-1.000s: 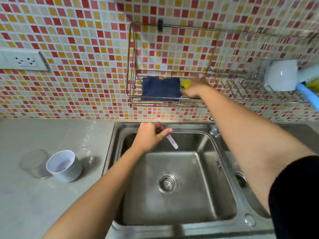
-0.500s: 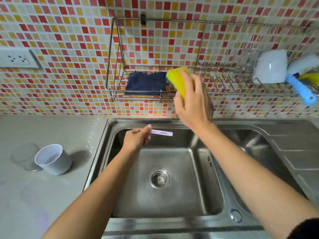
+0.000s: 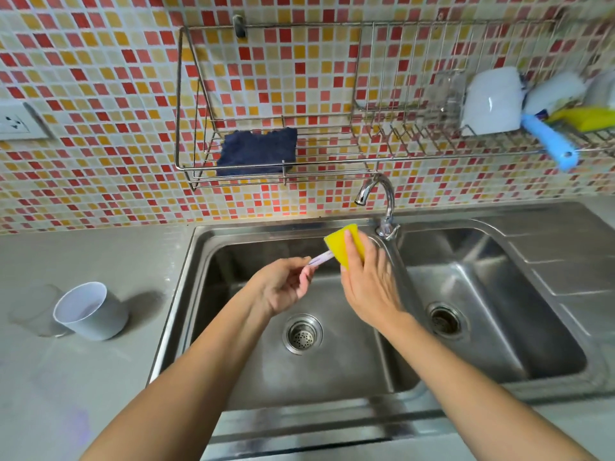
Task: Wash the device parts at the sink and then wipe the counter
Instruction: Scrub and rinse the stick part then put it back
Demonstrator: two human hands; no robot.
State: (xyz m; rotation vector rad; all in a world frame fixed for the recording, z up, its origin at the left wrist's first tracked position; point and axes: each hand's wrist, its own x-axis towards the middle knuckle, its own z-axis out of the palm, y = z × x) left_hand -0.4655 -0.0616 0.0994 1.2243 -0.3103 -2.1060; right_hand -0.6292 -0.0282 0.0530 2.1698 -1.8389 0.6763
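"Yellow, was it, the thing in the right hand (image 3: 369, 284)?"

"Yes. The right hand gripped a yellow sponge (image 3: 339, 239) over the left basin of the steel sink (image 3: 233, 377)."

"And the device part?"

"A thin pale strip (image 3: 321, 259), pinched by the left hand (image 3: 283, 287), its far end reaching the sponge. A white cup (image 3: 91, 311) stood left on the grey surface (image 3: 139, 261)."
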